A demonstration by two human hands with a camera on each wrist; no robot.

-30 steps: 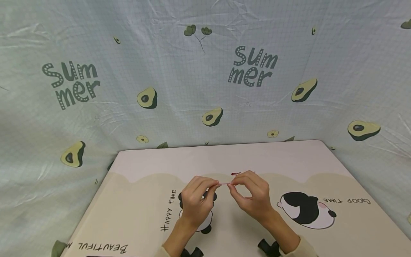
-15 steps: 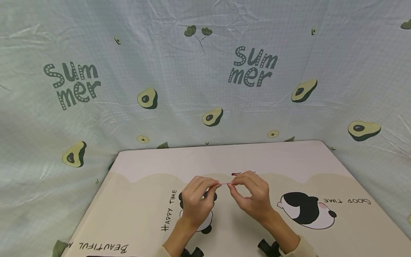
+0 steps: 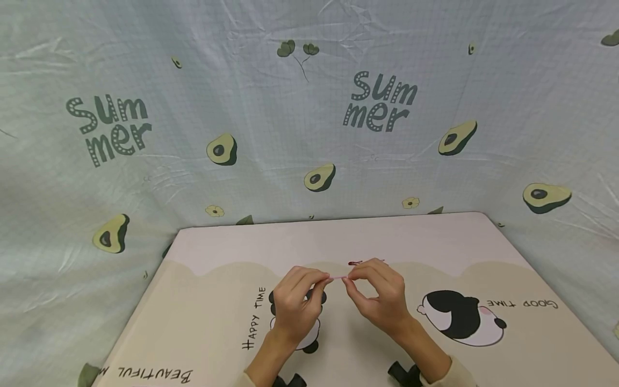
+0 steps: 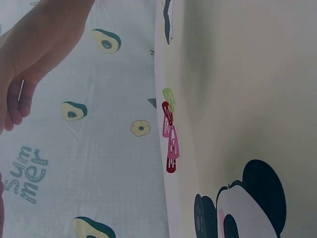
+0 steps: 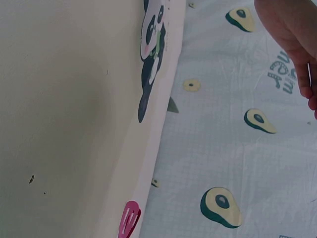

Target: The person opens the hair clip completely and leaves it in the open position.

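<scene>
In the head view my left hand (image 3: 297,303) and right hand (image 3: 379,293) face each other above the table. Thumb and fingertips of each pinch one end of a thin pink strip (image 3: 338,277), apparently a hair clip seen edge-on. Beyond them on the table lie several snap hair clips (image 3: 355,263), partly hidden by my right hand. The left wrist view shows them loosely overlapping: a light green clip (image 4: 169,96), a pink clip (image 4: 173,144) and red ones, with my right hand (image 4: 39,54) at upper left. A pink clip (image 5: 129,218) also appears in the right wrist view.
The table (image 3: 217,312) has a pink and beige cover with printed pandas, a dog-like figure (image 3: 461,317) and lettering. Behind it hangs a pale curtain (image 3: 271,107) with avocado prints. Black mounts (image 3: 406,373) sit by my wrists.
</scene>
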